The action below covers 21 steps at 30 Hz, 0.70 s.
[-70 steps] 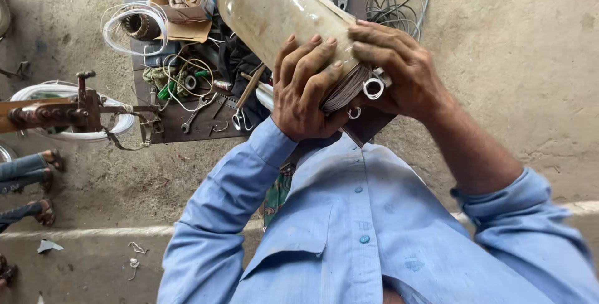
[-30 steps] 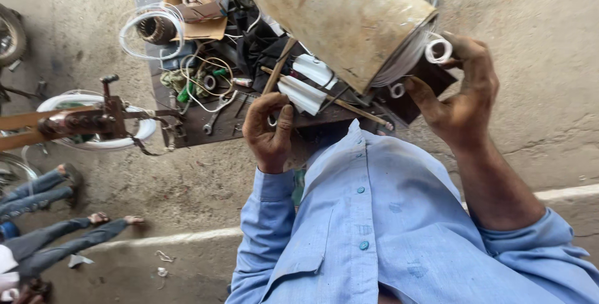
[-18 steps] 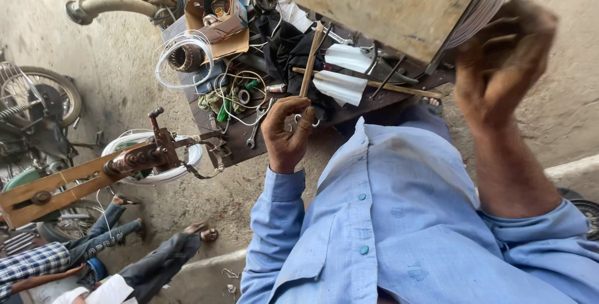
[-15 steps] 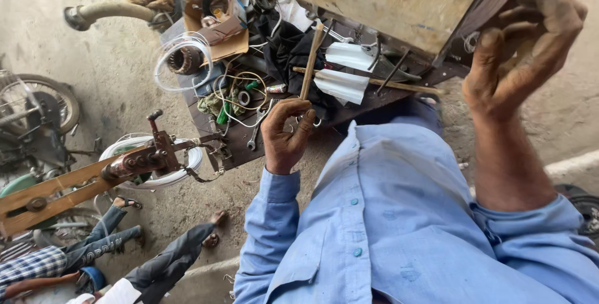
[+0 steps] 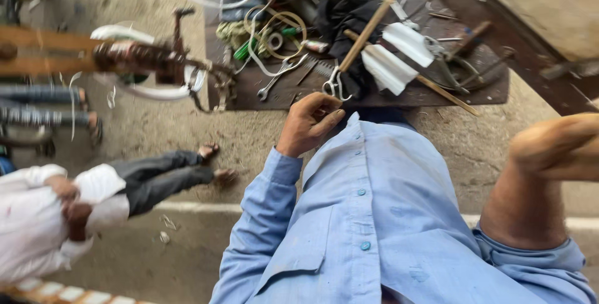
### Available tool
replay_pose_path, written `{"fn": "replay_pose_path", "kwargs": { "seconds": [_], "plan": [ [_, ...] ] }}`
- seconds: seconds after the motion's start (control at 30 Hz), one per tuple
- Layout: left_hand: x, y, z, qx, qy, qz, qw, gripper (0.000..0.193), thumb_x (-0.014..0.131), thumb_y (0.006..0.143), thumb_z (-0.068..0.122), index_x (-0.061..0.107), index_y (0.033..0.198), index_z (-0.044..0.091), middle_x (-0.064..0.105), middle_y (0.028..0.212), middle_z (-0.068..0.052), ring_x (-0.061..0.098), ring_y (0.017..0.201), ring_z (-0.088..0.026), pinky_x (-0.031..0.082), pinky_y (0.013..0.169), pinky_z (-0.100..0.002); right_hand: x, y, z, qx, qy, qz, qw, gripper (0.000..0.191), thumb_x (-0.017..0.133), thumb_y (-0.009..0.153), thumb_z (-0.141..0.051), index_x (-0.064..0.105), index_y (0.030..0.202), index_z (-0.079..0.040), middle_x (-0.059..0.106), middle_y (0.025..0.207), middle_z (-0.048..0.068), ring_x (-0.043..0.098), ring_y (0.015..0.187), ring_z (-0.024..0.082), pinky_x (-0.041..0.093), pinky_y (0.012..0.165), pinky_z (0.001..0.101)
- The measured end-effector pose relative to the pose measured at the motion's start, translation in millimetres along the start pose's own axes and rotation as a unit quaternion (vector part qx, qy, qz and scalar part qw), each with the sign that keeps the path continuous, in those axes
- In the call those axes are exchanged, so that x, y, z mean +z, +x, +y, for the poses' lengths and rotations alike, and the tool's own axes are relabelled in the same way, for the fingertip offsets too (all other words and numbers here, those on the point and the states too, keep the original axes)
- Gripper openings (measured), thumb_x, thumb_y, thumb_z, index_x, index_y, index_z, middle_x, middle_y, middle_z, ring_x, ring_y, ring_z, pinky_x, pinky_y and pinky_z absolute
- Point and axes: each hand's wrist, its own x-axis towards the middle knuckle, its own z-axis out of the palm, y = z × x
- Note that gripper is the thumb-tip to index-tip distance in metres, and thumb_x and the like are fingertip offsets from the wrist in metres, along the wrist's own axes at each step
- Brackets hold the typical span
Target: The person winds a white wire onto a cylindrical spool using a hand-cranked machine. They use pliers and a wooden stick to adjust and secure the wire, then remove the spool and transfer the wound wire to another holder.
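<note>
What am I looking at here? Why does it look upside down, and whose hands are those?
The camera sits on a person's head and looks down their own front, so you see their blue shirt and arms from above. There is no machine, only two bare hands. The left hand is curled at the edge of a dark tray, close to a wooden stick; whether it grips anything is too blurry to tell. Of the right arm only the forearm shows, raised; its hand is out of the picture. The tray holds wires, a spanner, white plastic pieces and other tools. On the left, another person in white sits on the ground.
</note>
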Motion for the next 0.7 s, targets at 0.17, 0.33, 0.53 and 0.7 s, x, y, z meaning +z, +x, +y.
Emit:
{"fn": "replay_pose_path", "kwargs": {
  "seconds": [0.17,0.33,0.53,0.7],
  "plan": [
    [-3,-18,-4,-0.041,-0.011,0.047,0.998,0.023,0.079,0.091,0.018,0.072,0.106,0.002,0.072,0.093,-0.006,0.066,0.079,-0.012,0.056,0.072,-0.026,102,46,-53,-0.034,0.093,-0.14,0.985,0.036,0.077,0.101,-0.036,0.067,0.106,-0.001,0.064,0.09,0.012,0.063,0.074,0.023,0.048,0.058,0.0327],
    [5,-26,-14,-0.039,-0.028,0.106,0.993,0.022,0.08,0.09,0.019,0.074,0.105,0.003,0.072,0.09,-0.005,0.065,0.078,-0.012,0.055,0.073,-0.027,158,89,-84,-0.001,0.177,-0.366,0.914,0.029,0.084,0.108,-0.026,0.067,0.108,-0.003,0.069,0.1,0.01,0.069,0.084,0.019,0.055,0.07,0.0298],
    [23,-39,-42,-0.085,-0.06,0.162,0.981,0.026,0.08,0.09,0.024,0.074,0.104,0.003,0.071,0.088,-0.003,0.066,0.079,-0.01,0.056,0.072,-0.027,194,91,-86,0.032,0.271,-0.49,0.828,0.014,0.079,0.106,-0.011,0.069,0.108,-0.001,0.071,0.105,0.009,0.07,0.088,0.012,0.059,0.075,0.0247],
    [35,-49,-61,-0.102,-0.096,0.234,0.962,0.029,0.08,0.09,0.027,0.073,0.104,0.003,0.072,0.088,-0.002,0.066,0.078,-0.01,0.055,0.071,-0.026,209,82,-67,0.042,0.216,-0.547,0.808,0.019,0.087,0.103,-0.017,0.075,0.108,-0.004,0.07,0.094,0.007,0.066,0.078,0.011,0.055,0.066,0.0241]
  ]
}}
